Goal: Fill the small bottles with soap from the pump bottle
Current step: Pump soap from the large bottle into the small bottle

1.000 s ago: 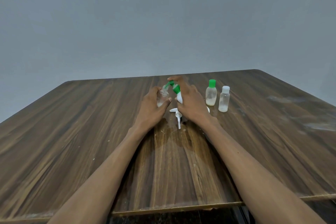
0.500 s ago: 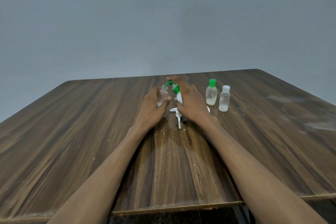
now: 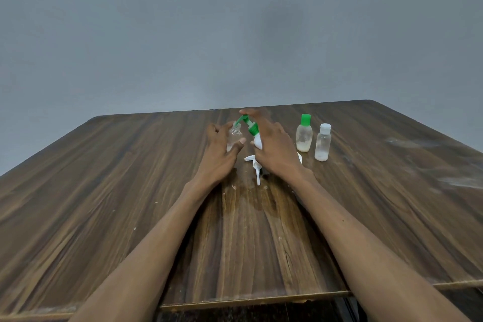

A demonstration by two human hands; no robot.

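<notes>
A plain grey wall point(image 3: 235, 29) fills the upper half of the view, and below it a dark wood-grain bench point(image 3: 104, 204) runs toward the camera, with pale smears on its right side and a wet-looking patch near its middle. The left hand point(image 3: 219, 151) grips a small clear bottle point(image 3: 233, 136), uncapped, its fingers point(image 3: 213, 129) curled round the far side and the thumb lying across the near side. The right hand point(image 3: 274, 149) holds the pump bottle point(image 3: 255, 136), white with a green collar, tilted to the left; one finger of that hand reaches over the top of the green pump head point(image 3: 242, 120), whose spout points down at the mouth of the small clear bottle. How the remaining right fingers wrap the pump bottle is hidden behind the hand. On the bench just in front of the two hands lies a loose white pump piece point(image 3: 254, 165) with a thin tube pointing toward the camera. To the right of the right hand stand two more small bottles, upright and close together: a green-capped bottle point(image 3: 304, 136) with a little pale liquid at its bottom, and just beside it a white-capped bottle point(image 3: 323, 142), also with a little liquid at the base.
</notes>
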